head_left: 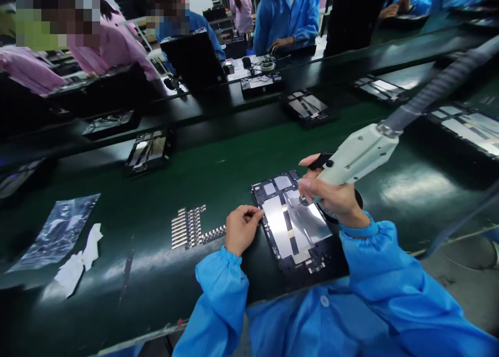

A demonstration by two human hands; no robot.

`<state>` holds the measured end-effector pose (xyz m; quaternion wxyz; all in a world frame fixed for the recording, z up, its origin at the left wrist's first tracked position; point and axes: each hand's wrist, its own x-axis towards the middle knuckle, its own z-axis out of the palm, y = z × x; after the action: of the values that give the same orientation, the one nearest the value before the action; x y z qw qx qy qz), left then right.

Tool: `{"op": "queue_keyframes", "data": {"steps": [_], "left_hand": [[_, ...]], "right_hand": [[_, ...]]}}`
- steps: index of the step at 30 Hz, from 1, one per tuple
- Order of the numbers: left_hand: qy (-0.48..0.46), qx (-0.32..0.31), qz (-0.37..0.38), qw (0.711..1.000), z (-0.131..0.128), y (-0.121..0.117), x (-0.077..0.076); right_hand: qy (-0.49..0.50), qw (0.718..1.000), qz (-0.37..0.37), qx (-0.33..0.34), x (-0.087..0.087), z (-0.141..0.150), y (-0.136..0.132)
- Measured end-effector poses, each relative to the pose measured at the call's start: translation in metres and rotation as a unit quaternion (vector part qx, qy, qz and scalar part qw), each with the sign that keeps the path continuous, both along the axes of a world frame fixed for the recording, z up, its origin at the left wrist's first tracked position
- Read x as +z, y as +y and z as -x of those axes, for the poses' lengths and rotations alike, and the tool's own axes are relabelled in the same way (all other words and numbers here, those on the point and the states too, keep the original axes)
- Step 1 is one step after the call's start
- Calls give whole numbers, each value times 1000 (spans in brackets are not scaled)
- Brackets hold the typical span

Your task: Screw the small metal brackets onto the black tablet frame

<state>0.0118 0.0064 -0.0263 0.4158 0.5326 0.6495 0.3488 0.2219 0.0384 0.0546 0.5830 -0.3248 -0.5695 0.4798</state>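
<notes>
Head: right hand point(337, 198) wrapped around tool point(360, 154), left hand point(240, 230) pinched at device point(276, 226), contents unclear

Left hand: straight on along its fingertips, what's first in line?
Likely the left edge of the flat device panel. The left hand has its fingertips right at that edge; whether they touch it is unclear from this view.

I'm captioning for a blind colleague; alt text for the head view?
The right hand holds a pale tool with a ribbed hose over a black device with silver panels; the left hand is at its left edge. Farther left on the green surface lie small metallic parts, a clear bag and white scraps; people in blue and pink are opposite.
</notes>
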Motion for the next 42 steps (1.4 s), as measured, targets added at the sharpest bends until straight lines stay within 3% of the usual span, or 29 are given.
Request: {"op": "queue_keyframes", "data": {"steps": [3,7,11,17,28,32,34,37,39,42], "left_hand": [[-3,-11,-10,1000,1,3,-2],[-42,-34,81,995,1,11,5],[-69,-53,137,987,4,22,12],[-88,-68,147,983,5,27,14],[-82,-75,138,984,5,28,10],[-89,-86,124,985,8,26,16],[-114,-59,105,986,22,21,22],[-103,44,57,992,61,4,31],[-22,94,36,995,94,-12,34],[124,86,48,987,130,-36,34]], "right_hand": [[-14,999,21,44,4,26,-6],[-22,993,65,100,1,62,-3],[-47,989,76,115,-13,86,5],[-82,987,85,106,-31,93,10],[-104,986,75,105,-36,94,10],[-126,985,59,105,-36,95,8],[-132,983,60,115,-35,95,6],[-133,982,67,113,-34,95,3],[-125,984,66,106,-33,95,3],[-84,988,64,115,-25,91,4]]}}
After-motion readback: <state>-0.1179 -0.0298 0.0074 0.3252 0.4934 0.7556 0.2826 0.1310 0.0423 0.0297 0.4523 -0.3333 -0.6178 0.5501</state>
